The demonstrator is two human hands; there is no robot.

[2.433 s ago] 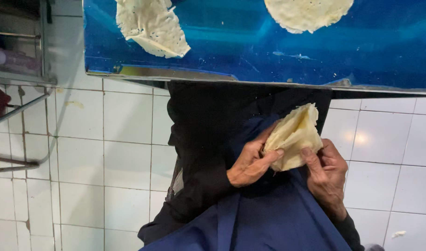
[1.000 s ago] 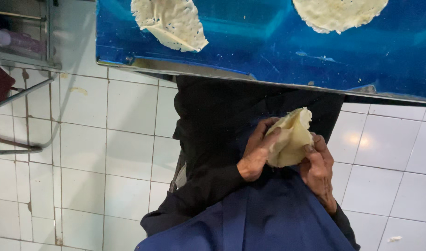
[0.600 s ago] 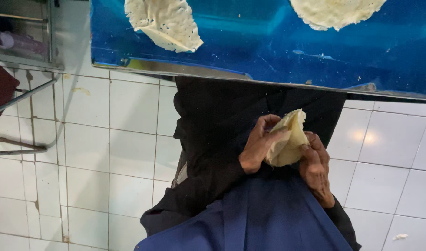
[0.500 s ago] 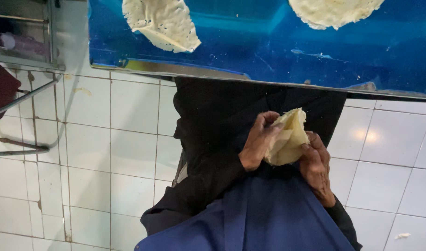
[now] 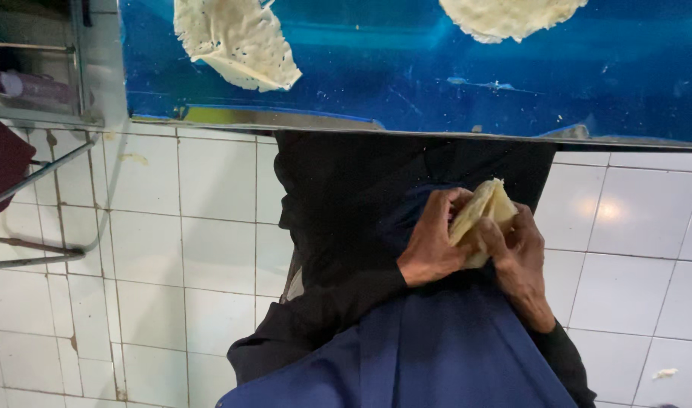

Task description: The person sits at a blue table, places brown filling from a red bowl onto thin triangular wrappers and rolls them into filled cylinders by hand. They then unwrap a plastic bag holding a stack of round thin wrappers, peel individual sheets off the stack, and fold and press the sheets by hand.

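Folded dough sheet [image 5: 482, 219] held at waist height between both hands — left hand [image 5: 430, 245] curled on its left edge, right hand [image 5: 521, 261] pinching from the right — long axis tilted up toward the blue table [image 5: 406, 68].

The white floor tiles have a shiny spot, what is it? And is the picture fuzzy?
Head view: the spot is lamp glare on a floor tile right of the hands; the folded dough between left hand and right hand looks fairly sharp; the dark clothing below hides detail.
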